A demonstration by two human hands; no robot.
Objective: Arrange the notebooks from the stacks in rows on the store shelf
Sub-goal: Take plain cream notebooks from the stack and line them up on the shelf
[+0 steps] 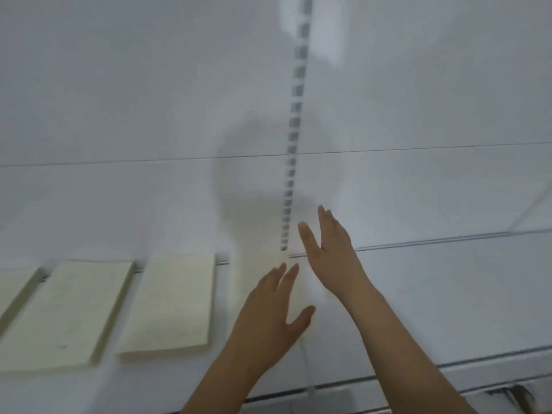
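Both hands are spread and hold nothing: the left hand (270,306) and right hand (330,246) flank a pale notebook (263,264), apparently squaring it at three o'clock of the notebook row (170,300) on the shelf (418,294).

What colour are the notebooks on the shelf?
Pale cream-yellow notebooks, plain covers, seen in the head view.

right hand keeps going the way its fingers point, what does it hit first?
Probably the white back panel of the shelf. The right hand is open, fingers aimed up and away, nothing visible between. The slotted upright sits just to its left. Depth is unclear through the blur.
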